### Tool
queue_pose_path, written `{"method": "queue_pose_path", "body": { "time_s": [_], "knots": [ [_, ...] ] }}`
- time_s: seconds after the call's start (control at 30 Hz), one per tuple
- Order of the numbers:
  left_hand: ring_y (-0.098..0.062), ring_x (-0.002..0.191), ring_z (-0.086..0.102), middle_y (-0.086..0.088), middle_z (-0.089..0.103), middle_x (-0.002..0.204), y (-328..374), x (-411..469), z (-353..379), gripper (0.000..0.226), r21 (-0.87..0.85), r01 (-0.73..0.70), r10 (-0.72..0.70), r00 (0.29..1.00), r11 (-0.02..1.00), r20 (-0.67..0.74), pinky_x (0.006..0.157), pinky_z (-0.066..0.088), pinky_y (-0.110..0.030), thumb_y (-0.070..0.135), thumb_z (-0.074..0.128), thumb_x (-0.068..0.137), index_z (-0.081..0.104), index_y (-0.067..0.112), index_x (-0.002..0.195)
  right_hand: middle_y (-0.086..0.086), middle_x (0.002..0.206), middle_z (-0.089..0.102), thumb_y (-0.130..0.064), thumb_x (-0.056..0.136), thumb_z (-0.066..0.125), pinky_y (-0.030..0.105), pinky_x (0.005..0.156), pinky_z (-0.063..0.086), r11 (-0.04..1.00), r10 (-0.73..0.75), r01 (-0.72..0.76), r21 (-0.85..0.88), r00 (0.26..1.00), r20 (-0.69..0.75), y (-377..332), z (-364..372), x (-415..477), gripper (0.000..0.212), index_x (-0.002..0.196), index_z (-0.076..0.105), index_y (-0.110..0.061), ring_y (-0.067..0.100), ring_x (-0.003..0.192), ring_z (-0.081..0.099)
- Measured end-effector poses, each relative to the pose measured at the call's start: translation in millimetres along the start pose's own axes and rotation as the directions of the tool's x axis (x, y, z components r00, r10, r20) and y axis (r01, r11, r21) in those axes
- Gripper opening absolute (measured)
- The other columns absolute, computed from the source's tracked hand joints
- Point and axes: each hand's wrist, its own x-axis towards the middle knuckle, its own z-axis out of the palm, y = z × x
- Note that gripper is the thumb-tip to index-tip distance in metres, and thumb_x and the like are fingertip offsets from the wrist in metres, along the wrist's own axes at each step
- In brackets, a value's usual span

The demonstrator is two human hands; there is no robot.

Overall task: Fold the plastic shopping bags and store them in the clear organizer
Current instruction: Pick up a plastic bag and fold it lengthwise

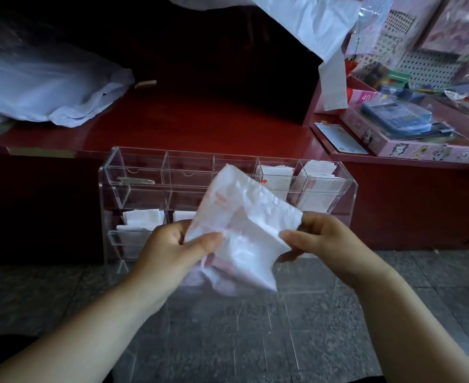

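Holding a crumpled, half-folded white plastic shopping bag with pink print (241, 222) in the air, just in front of the clear acrylic organizer with many compartments (133, 183). Pinched at the lower left edge by the left hand (169, 247), thumb on top and fingers curled behind, and at the right edge by the right hand (321, 244) in the same way. Best now to press the air out first, then to pull both edges gently apart to flatten the film, and to fold once more into a small packet like the folded white bags (276, 178) already standing in the upper right compartments. Better not to pull hard: thin film, probably slippery and easy to stretch. Afterwards, to slide the packet upright into a free compartment, perhaps the upper middle one. More loose white plastic bags (48, 87) waiting on the dark red counter (200, 120) at the left.
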Motion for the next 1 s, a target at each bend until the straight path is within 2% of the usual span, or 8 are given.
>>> {"method": "queue_pose_path", "body": {
  "time_s": [0.1,0.17,0.27,0.47,0.73,0.83,0.93,1.0],
  "knots": [
    [-0.014,0.049,0.064,-0.005,0.066,0.053,18.8,-15.4,-4.0,0.044,-0.289,0.063,0.016,0.965,0.955,0.263,0.047,0.049,-0.018,0.047,0.088,0.028,0.071,0.016,0.054,-0.001,0.055,0.064,-0.035,0.046,0.088,0.019,0.052,0.050,0.954,-0.085,0.083,0.289,0.996,-0.007,-8.9,4.1,-2.4,0.031,0.052,0.062,-0.018,0.012,0.053,0.060],
    [-0.010,0.057,0.067,-0.005,0.070,0.062,19.9,-15.7,-6.3,0.055,-0.246,0.042,0.033,0.955,0.968,0.294,0.050,0.049,-0.015,0.056,0.085,0.024,0.074,0.018,0.062,-0.004,0.052,0.060,-0.016,0.058,0.081,0.017,0.048,0.047,0.924,-0.118,0.127,0.360,0.992,-0.048,-12.9,11.5,-2.4,0.024,0.050,0.059,-0.019,0.007,0.048,0.057],
    [-0.001,0.077,0.068,0.007,0.074,0.081,11.9,-3.6,-13.8,0.071,-0.164,0.033,-0.007,0.987,0.986,0.161,0.065,0.049,-0.013,0.062,0.082,0.015,0.075,0.025,0.075,-0.006,0.041,0.054,0.008,0.078,0.060,0.012,0.043,0.041,0.963,-0.102,0.130,0.236,0.986,-0.130,-10.3,22.1,-0.5,0.029,0.058,0.051,-0.010,0.001,0.038,0.049],
    [0.001,0.063,0.060,0.016,0.068,0.063,7.8,4.2,-16.5,0.010,0.046,-0.083,0.088,0.989,0.995,-0.121,0.065,0.043,-0.017,0.039,0.065,0.053,0.069,0.046,0.060,-0.008,0.039,0.052,0.006,0.081,0.059,0.011,0.044,0.040,0.990,-0.108,0.120,0.068,0.981,-0.159,-1.6,36.6,0.7,0.030,0.060,0.052,-0.013,-0.002,0.039,0.046],
    [0.008,0.053,0.057,0.024,0.063,0.054,0.8,5.9,-15.2,0.031,0.256,-0.250,0.277,0.958,0.934,-0.076,0.050,0.038,-0.003,0.020,0.061,0.078,0.067,0.034,0.052,-0.001,0.058,0.061,-0.002,0.079,0.061,0.018,0.053,0.045,0.981,-0.155,0.170,0.098,0.977,-0.149,0.9,43.1,-0.3,0.013,0.074,0.061,-0.014,0.013,0.060,0.054],
    [0.011,0.056,0.056,0.032,0.060,0.057,0.0,4.9,-15.9,0.030,0.336,-0.294,0.327,0.944,0.895,-0.045,0.051,0.040,-0.006,0.013,0.058,0.085,0.060,0.036,0.067,0.000,0.055,0.056,0.004,0.079,0.061,0.015,0.052,0.040,0.974,-0.202,0.218,0.064,0.959,-0.199,1.6,42.0,-0.4,0.024,0.079,0.056,-0.020,0.015,0.061,0.048],
    [0.025,0.085,0.051,0.047,0.056,0.084,6.1,1.6,-16.7,0.008,0.373,-0.373,0.368,0.926,0.850,0.088,0.072,0.042,-0.004,0.048,0.056,0.079,0.063,0.052,0.080,0.002,0.051,0.050,0.004,0.080,0.061,0.016,0.049,0.035,0.967,-0.239,0.252,0.027,0.943,-0.230,1.0,41.9,-1.6,0.024,0.074,0.052,-0.017,0.017,0.056,0.041],
    [0.028,0.098,0.046,0.052,0.050,0.097,7.9,-1.1,-18.4,0.032,0.386,-0.426,0.399,0.904,0.818,0.152,0.078,0.032,0.006,0.074,0.052,0.062,0.051,0.069,0.093,-0.002,0.048,0.051,0.003,0.080,0.061,0.018,0.047,0.036,0.968,-0.238,0.251,0.026,0.941,-0.242,2.1,42.3,-0.8,0.023,0.072,0.049,-0.015,0.017,0.053,0.043]
  ]
}}
